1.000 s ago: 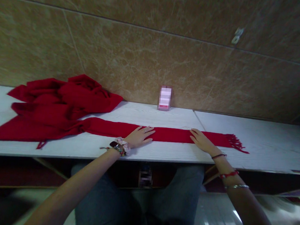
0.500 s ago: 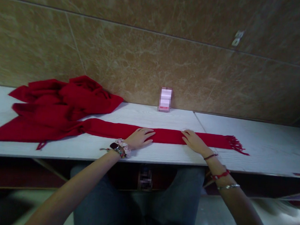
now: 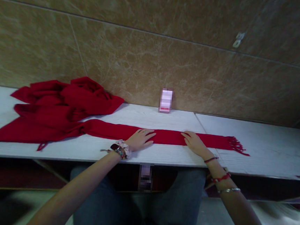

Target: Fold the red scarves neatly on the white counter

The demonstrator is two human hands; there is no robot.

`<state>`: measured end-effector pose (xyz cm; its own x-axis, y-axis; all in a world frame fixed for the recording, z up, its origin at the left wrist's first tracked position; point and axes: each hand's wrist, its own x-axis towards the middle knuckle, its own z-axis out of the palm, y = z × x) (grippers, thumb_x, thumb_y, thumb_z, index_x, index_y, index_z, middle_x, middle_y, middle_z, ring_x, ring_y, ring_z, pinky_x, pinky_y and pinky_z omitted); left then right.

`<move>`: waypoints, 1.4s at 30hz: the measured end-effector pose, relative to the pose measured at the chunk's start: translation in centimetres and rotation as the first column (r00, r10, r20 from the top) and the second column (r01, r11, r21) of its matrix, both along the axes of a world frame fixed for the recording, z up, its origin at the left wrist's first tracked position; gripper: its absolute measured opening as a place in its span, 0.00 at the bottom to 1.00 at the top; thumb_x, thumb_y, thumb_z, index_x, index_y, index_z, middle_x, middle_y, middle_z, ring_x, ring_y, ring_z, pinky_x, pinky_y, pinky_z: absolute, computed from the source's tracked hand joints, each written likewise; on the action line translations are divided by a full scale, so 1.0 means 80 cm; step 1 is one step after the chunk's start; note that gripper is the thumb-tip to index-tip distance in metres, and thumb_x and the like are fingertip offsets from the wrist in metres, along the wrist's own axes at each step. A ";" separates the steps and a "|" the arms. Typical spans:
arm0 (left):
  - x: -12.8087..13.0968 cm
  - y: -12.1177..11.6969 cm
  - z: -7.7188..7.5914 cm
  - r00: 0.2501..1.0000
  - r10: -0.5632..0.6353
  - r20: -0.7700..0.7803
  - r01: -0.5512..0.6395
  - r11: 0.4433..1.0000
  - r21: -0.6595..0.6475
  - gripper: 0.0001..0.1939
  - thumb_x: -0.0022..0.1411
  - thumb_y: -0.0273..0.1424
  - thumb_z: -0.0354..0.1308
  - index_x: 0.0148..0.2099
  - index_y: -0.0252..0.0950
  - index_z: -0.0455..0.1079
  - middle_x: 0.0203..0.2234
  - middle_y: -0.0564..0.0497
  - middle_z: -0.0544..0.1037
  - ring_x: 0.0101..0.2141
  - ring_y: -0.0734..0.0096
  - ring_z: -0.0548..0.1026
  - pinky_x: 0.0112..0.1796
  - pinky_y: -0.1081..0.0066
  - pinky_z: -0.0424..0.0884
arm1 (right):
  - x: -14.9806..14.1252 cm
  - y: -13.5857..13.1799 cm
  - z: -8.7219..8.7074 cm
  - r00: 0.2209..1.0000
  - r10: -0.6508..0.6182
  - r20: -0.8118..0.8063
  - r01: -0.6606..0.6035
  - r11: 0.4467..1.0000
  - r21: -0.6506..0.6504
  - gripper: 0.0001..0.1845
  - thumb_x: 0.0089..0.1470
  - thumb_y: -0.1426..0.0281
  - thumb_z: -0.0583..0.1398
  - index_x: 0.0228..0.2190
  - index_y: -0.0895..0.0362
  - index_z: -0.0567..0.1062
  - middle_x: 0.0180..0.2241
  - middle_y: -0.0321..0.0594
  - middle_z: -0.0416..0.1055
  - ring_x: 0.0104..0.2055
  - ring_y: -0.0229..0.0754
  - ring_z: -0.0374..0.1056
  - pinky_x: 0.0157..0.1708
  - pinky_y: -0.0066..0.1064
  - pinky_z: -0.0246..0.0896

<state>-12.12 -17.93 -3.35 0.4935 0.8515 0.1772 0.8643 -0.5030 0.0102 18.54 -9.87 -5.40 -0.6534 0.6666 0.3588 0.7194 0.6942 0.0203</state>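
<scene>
A red scarf (image 3: 167,136) lies across the white table, its right part in a flat, narrow folded strip that ends in a fringe. The left part is spread and bunched in a loose heap against the wall. My left hand (image 3: 140,139) rests flat on the strip near its middle, fingers stretched to the right. Farther right, my right hand (image 3: 194,143) lies on the strip too, fingers extended to the left. A stretch of scarf shows between the two hands. Neither hand grips the cloth.
The white table (image 3: 273,147) is narrow, with its front edge close to my legs. Behind it rises a brown marbled tile wall (image 3: 143,63). A blurred-out upright phone-like object (image 3: 166,101) leans there. A white socket (image 3: 238,39) is on the wall.
Both hands stay in place on the scarf. The whole view has shifted very slightly; nothing else visibly differs.
</scene>
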 end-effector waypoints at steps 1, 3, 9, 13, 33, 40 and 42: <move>0.000 0.000 0.000 1.000 -0.001 0.002 0.001 1.000 -0.001 0.23 0.66 0.40 0.40 0.59 0.37 0.57 0.56 0.47 0.61 0.55 0.64 0.58 0.52 0.63 0.53 | -0.003 0.000 0.003 1.000 -0.001 0.018 0.002 1.000 -0.009 0.20 0.56 0.74 0.47 0.48 0.63 0.68 0.48 0.49 0.65 0.50 0.46 0.59 0.51 0.38 0.57; -0.001 0.001 -0.002 1.000 -0.004 0.007 0.004 1.000 0.001 0.23 0.66 0.40 0.40 0.59 0.38 0.57 0.56 0.47 0.61 0.55 0.64 0.58 0.52 0.63 0.53 | -0.009 0.000 0.010 0.998 -0.016 0.057 0.018 0.999 -0.029 0.20 0.54 0.76 0.48 0.47 0.63 0.68 0.46 0.49 0.66 0.49 0.45 0.60 0.49 0.37 0.57; -0.001 0.001 -0.001 1.000 -0.006 0.009 0.006 1.000 0.001 0.22 0.66 0.39 0.41 0.59 0.38 0.57 0.55 0.47 0.62 0.54 0.63 0.58 0.52 0.63 0.54 | -0.022 0.004 0.022 0.981 -0.074 0.178 0.083 0.996 -0.042 0.19 0.54 0.75 0.48 0.47 0.63 0.68 0.41 0.50 0.66 0.42 0.46 0.62 0.44 0.36 0.59; 0.000 -0.001 0.001 1.000 -0.008 0.019 0.008 1.000 0.004 0.22 0.66 0.39 0.40 0.59 0.37 0.57 0.55 0.47 0.62 0.54 0.63 0.59 0.52 0.63 0.54 | -0.021 0.005 0.013 0.989 -0.081 0.124 0.085 0.996 -0.026 0.20 0.55 0.74 0.47 0.47 0.61 0.68 0.41 0.49 0.67 0.42 0.46 0.62 0.43 0.36 0.60; 0.001 -0.002 0.003 0.999 0.003 0.037 -0.001 0.998 -0.058 0.22 0.65 0.38 0.41 0.59 0.38 0.56 0.58 0.48 0.59 0.57 0.65 0.56 0.54 0.62 0.52 | -0.062 -0.027 0.008 0.987 0.148 -0.061 -0.155 0.978 -0.139 0.21 0.59 0.67 0.47 0.52 0.57 0.64 0.54 0.45 0.62 0.57 0.44 0.55 0.55 0.45 0.49; -0.001 0.000 -0.003 0.999 0.011 0.038 -0.010 1.000 -0.025 0.23 0.65 0.39 0.41 0.59 0.37 0.57 0.57 0.47 0.61 0.56 0.64 0.57 0.54 0.61 0.52 | -0.056 -0.033 0.005 0.993 0.108 -0.053 -0.115 0.984 -0.133 0.22 0.59 0.67 0.47 0.53 0.58 0.64 0.55 0.46 0.60 0.58 0.44 0.53 0.56 0.45 0.48; -0.002 0.000 -0.005 0.999 0.018 0.046 -0.017 1.000 -0.007 0.23 0.65 0.40 0.41 0.59 0.39 0.57 0.57 0.47 0.61 0.56 0.64 0.58 0.54 0.61 0.52 | -0.053 -0.033 0.004 0.994 0.088 -0.065 -0.096 0.988 -0.123 0.22 0.58 0.67 0.47 0.53 0.57 0.64 0.55 0.47 0.61 0.58 0.44 0.54 0.56 0.45 0.49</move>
